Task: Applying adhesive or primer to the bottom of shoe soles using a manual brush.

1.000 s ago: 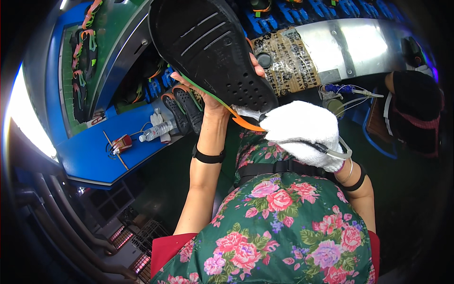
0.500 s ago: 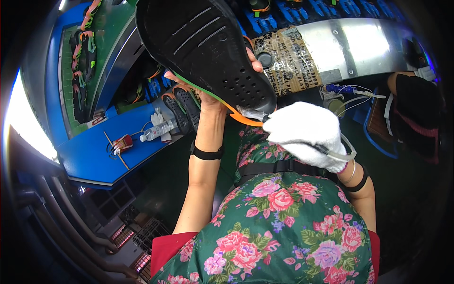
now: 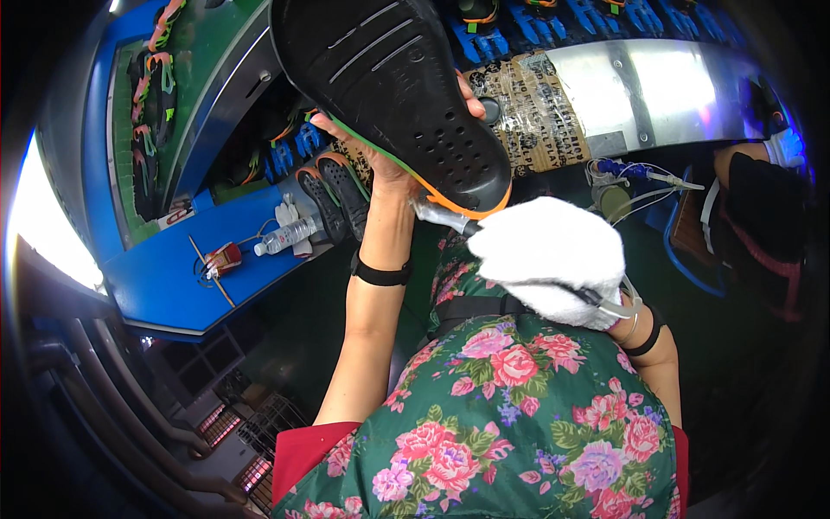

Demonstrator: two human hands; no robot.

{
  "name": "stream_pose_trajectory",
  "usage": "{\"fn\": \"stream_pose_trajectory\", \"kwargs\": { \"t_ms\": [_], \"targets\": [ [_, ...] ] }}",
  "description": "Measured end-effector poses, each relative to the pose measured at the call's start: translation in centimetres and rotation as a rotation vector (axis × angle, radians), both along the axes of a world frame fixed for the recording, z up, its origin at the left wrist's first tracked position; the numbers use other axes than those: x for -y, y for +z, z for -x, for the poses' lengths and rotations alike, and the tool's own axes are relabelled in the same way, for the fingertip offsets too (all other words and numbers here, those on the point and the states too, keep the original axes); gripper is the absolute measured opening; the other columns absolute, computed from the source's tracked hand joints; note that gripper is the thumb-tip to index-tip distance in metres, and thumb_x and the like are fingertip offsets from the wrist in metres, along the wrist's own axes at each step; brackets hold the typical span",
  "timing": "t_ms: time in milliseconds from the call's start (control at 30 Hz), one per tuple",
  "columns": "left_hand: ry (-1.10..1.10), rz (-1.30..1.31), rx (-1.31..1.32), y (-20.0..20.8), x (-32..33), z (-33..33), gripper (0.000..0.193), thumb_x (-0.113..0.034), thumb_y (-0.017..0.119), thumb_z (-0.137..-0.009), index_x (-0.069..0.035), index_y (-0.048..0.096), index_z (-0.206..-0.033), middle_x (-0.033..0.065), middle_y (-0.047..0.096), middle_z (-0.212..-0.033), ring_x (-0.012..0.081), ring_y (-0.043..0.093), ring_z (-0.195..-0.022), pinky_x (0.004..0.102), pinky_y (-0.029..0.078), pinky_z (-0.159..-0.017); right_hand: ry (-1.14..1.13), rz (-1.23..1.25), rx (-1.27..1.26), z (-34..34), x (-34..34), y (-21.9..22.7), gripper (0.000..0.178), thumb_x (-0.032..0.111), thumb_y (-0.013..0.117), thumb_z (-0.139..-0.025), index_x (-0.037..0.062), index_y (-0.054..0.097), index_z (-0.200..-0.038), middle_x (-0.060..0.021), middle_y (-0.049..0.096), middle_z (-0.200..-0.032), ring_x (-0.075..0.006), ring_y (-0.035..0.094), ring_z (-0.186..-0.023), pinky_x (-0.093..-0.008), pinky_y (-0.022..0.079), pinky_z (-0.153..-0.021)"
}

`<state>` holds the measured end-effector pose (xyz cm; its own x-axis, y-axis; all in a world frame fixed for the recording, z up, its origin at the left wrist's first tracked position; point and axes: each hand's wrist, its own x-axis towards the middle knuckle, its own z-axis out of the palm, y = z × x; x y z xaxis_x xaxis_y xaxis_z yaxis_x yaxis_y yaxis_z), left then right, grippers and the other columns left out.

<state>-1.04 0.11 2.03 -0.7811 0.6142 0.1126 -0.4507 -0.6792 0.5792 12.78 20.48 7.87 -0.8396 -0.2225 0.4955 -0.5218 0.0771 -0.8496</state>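
A black clog (image 3: 393,95) is held up by my left hand (image 3: 386,160), which wraps it from underneath with fingertips showing at both sides. Holes pierce its toe end, which faces me, and a green and orange edge runs along its side and round the toe. In a white glove, my right hand (image 3: 553,259) closes round a tool (image 3: 443,216) with a dark neck and a pale, shiny flat tip. That tip lies just below the orange toe edge, close to my left wrist; whether it touches the clog I cannot tell. The glove hides the tool's handle.
On the blue bench (image 3: 164,290) at left are a plastic bottle (image 3: 290,236), a pair of dark clogs (image 3: 333,195) and a small red object (image 3: 223,259). Taped cardboard (image 3: 529,112) covers part of the metal ledge (image 3: 640,86). Another person's arm (image 3: 743,156) shows at far right.
The clog has shifted slightly right and down in my left hand. The tool's tip has moved from the toe's face to below its orange edge, farther left.
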Motion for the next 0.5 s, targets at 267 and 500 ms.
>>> {"fn": "stream_pose_trajectory", "kwargs": {
  "t_ms": [267,500],
  "targets": [
    [-0.044,-0.108,0.002,0.0,-1.1,0.2,0.120,-0.098,0.061,-0.060,0.002,0.060,-0.126,0.0186,0.063,-0.113,0.0323,0.063,-0.106,0.0443,0.052,-0.098,-0.055,0.002,0.110,-0.3,-0.5,-0.3,0.018,0.000,0.082,-0.074,0.0066,0.079,-0.091,-0.0129,0.078,-0.097,-0.0282,0.075,-0.092,-0.0380,0.059,-0.081],
    [-0.074,-0.106,-0.007,0.6,-1.4,0.2,0.104,-0.085,0.069,-0.072,0.004,0.061,-0.124,0.0197,0.064,-0.114,0.0326,0.064,-0.107,0.0439,0.052,-0.099,-0.138,0.117,0.143,-0.2,-0.7,-0.4,0.016,-0.003,0.082,-0.074,0.0060,0.079,-0.087,-0.0131,0.078,-0.095,-0.0278,0.075,-0.091,-0.0363,0.059,-0.079]
  ]
}}
